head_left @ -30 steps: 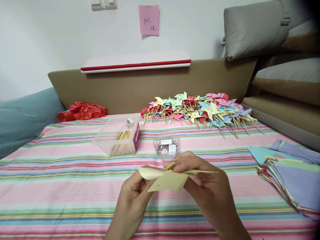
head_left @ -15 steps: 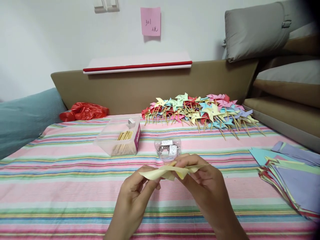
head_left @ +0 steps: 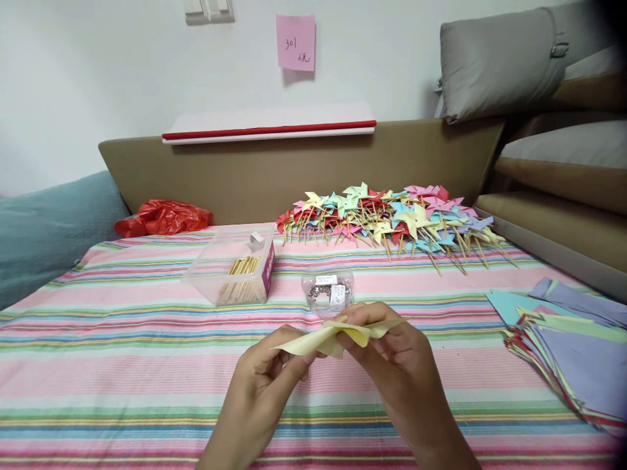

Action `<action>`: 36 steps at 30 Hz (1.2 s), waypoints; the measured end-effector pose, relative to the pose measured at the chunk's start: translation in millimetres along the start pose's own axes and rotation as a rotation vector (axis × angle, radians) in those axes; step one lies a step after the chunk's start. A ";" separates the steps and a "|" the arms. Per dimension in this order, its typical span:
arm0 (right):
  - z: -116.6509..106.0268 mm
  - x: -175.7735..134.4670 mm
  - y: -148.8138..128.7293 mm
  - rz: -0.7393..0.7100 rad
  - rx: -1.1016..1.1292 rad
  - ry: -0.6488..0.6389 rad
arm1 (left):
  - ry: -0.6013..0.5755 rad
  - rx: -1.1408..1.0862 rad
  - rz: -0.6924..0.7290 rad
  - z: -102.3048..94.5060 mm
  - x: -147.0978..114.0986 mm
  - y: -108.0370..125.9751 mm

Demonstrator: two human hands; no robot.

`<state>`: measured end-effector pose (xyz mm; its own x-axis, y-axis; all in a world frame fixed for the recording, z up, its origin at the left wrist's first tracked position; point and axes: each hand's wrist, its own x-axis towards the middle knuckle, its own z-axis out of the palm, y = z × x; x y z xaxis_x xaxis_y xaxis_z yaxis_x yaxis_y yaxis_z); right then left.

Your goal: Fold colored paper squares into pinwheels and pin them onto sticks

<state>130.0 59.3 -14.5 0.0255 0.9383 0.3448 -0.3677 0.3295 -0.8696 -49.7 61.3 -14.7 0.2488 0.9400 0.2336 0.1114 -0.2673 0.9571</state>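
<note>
Pale yellow paper (head_left: 313,341), folded like a pinwheel, is held between both hands above the striped cloth. My left hand (head_left: 267,378) pinches its left side between thumb and fingers. On the other side, my right hand (head_left: 392,356) is closed on the paper, its thumb underneath and its fingers over the top near the middle. The fingers hide part of the folds and whatever may be at the centre. Just beyond the hands sits a clear round container (head_left: 328,292) with small metal pieces and white labels inside.
A clear plastic box (head_left: 200,281) with wooden sticks (head_left: 240,277) stands left of centre. Finished paper pinwheels (head_left: 416,219) are heaped at the back right. Coloured paper sheets (head_left: 582,359) lie at the right, a red plastic bag (head_left: 171,217) at the back left. Cushions (head_left: 563,156) border the right.
The yellow paper has tilted slightly, with more of its surface and inner fold showing. Both hands keep their grip and have barely moved.
</note>
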 end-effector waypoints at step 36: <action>9.6 4.4 25.7 0.334 -0.384 -0.120 | 0.327 -0.384 -0.341 13.2 13.8 -18.0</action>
<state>111.8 70.9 -31.9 -0.1503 0.9876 0.0449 0.0308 0.0500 -0.9983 -35.5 76.3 -30.9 -0.0550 0.9919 -0.1146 -0.2372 0.0985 0.9665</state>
